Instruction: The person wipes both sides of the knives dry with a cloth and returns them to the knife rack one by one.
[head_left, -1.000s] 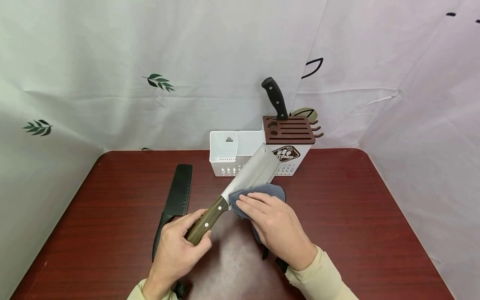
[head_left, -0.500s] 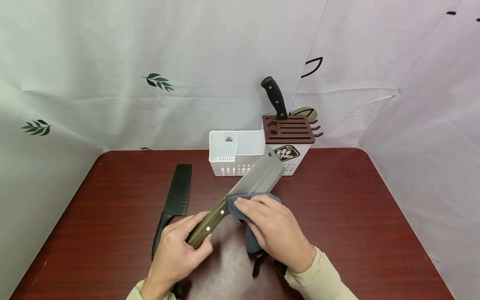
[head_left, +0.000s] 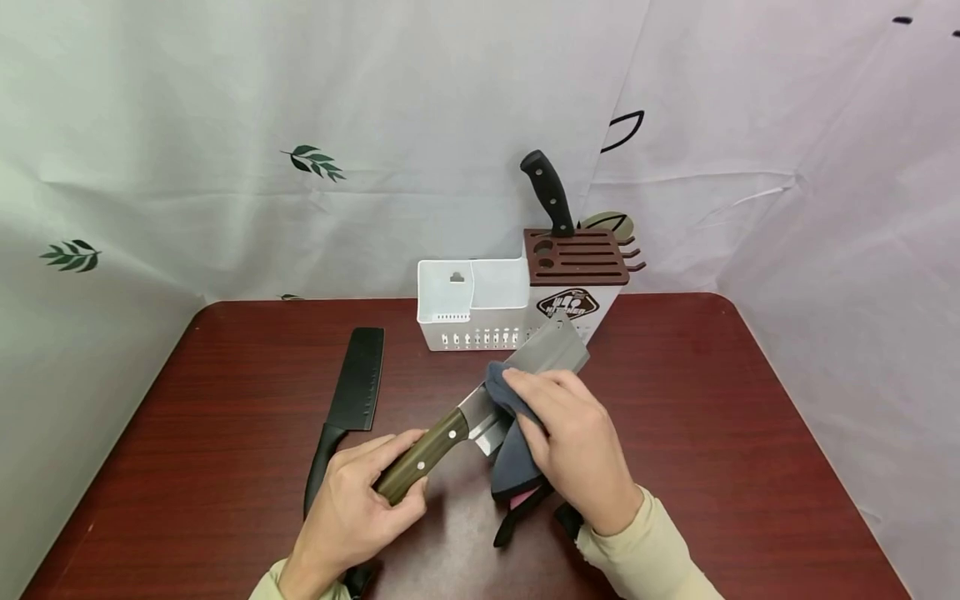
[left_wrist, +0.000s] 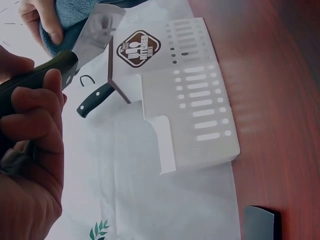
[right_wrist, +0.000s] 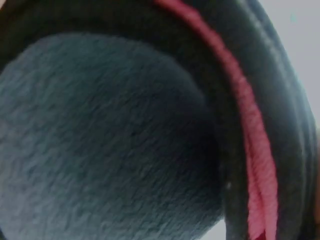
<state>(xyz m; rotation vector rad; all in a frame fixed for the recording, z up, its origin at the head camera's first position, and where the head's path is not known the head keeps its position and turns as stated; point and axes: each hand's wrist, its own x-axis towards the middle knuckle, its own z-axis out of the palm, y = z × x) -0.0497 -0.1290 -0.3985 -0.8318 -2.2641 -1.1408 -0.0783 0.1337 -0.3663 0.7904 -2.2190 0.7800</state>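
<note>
My left hand (head_left: 352,504) grips the wooden handle of a cleaver (head_left: 423,457), whose blade points up and to the right above the table. In the left wrist view, fingers curl round that handle. My right hand (head_left: 581,446) holds a folded blue-grey cloth (head_left: 516,458) against the middle of the blade, and the cloth covers part of the steel. A loose end of it with dark edging hangs below. Cloth with a pink inner layer (right_wrist: 255,135) fills the right wrist view. A black knife (head_left: 356,383) lies on the table beside my left hand.
A white holder (head_left: 480,325) with a brown slotted top (head_left: 581,260) stands at the back of the dark red table (head_left: 727,400). One black-handled knife (head_left: 549,192) stands in its slots. Small hooks (head_left: 633,254) stick out on the right. A pale curtain (head_left: 412,108) hangs behind.
My right hand and the cloth have moved from near the handle up along the blade, baring the steel by the handle. The cleaver has shifted slightly down and right.
</note>
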